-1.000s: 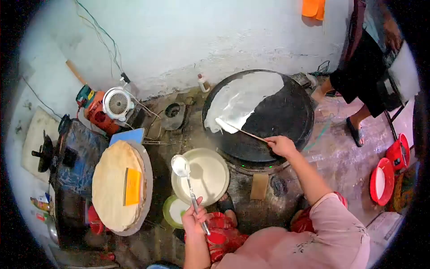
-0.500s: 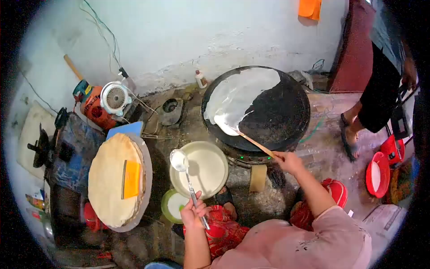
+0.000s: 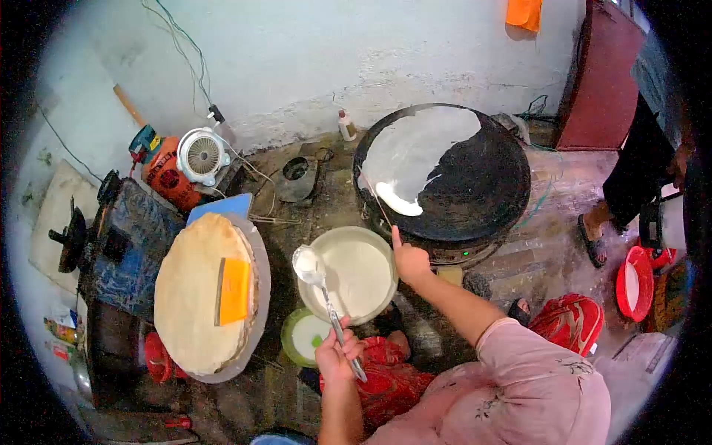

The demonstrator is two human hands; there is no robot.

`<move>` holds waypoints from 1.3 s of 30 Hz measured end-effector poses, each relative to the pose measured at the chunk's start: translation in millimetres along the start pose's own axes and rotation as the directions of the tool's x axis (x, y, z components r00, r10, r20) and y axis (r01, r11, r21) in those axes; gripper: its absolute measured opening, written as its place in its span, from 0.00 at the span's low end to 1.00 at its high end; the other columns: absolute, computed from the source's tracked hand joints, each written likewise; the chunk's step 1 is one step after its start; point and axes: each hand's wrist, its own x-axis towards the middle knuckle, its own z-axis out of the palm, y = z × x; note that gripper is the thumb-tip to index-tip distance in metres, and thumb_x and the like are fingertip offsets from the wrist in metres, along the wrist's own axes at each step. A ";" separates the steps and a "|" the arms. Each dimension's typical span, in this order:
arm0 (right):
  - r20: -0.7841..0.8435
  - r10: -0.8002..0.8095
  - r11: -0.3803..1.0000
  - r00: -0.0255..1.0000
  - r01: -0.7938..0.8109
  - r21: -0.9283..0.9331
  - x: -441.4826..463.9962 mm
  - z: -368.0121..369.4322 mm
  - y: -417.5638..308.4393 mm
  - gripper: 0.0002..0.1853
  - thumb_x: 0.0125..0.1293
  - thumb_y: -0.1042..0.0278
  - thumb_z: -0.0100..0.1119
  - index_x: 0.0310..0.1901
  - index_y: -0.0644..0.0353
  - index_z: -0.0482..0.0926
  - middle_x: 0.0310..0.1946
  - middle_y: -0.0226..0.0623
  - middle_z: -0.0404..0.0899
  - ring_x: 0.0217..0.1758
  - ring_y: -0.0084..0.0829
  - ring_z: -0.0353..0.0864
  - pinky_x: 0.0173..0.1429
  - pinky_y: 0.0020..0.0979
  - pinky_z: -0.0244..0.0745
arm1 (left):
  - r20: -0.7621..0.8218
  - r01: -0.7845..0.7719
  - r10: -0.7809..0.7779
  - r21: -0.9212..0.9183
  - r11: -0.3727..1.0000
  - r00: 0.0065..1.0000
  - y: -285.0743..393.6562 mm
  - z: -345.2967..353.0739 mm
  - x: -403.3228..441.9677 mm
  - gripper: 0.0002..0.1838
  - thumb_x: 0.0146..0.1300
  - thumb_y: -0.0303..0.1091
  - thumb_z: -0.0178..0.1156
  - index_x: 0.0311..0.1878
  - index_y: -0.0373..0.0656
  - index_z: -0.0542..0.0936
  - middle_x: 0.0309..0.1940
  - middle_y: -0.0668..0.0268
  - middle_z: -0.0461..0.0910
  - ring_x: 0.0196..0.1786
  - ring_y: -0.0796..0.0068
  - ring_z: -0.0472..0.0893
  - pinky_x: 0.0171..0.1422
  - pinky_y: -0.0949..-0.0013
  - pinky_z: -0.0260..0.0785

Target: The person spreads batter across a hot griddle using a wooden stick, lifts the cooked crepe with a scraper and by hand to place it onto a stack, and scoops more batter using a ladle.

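My left hand (image 3: 340, 350) is wrapped round the handle of a metal ladle (image 3: 310, 271), whose head is coated white and hangs over a large pale bowl (image 3: 394, 278) of white batter. In my right hand (image 3: 411, 256) is a thin-handled batter spreader (image 3: 376, 194), seen nearly edge-on, reaching across the front left rim of a round black griddle (image 3: 482, 185). White batter (image 3: 423, 144) covers the griddle's left and back parts, with a thick wet patch near the front. Close to my left hand, a green bowl (image 3: 288, 348) holds white liquid.
A tall stack of thin round pancakes (image 3: 194, 297) stands at left, an orange scraper (image 3: 235, 291) on top. Behind it are a blue board (image 3: 222, 208), a small fan (image 3: 202, 154) and a burner (image 3: 297, 178). Another person (image 3: 634, 170) stands at right near a red basket (image 3: 644, 297).
My right hand has moved left with the spreader, swinging it to the griddle's left edge. The thick batter patch now lies nearer the griddle's front. The ladle stays above the bowl. The view has shifted slightly.
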 end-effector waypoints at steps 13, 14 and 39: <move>0.009 0.104 0.985 0.995 -0.104 0.139 -34.6 6.1 -7.9 0.35 0.59 0.72 0.41 0.67 0.64 0.39 0.29 0.54 0.76 0.29 0.46 0.79 0.32 0.43 0.74 | 0.007 -0.023 0.023 0.078 0.997 1.000 1.8 1.4 -6.1 0.19 0.67 0.37 0.39 0.49 0.30 0.70 0.22 0.64 0.68 0.19 0.77 0.61 0.20 0.75 0.53; 0.043 0.186 0.977 0.982 -0.189 0.094 -34.4 6.4 -0.5 0.36 0.58 0.72 0.43 0.67 0.64 0.39 0.27 0.51 0.76 0.26 0.45 0.78 0.28 0.43 0.74 | -0.001 0.001 -0.001 0.037 0.999 1.000 1.8 1.9 -7.4 0.19 0.67 0.37 0.39 0.49 0.30 0.70 0.22 0.64 0.68 0.19 0.77 0.61 0.20 0.75 0.53; 0.070 0.388 0.912 0.919 -0.394 0.115 -116.6 -24.0 104.4 0.40 0.55 0.78 0.44 0.68 0.57 0.37 0.31 0.52 0.74 0.31 0.48 0.77 0.32 0.44 0.72 | -0.026 0.044 -0.041 0.124 0.991 0.999 -12.8 8.6 -0.4 0.18 0.67 0.36 0.40 0.50 0.31 0.70 0.23 0.65 0.67 0.19 0.78 0.63 0.18 0.75 0.55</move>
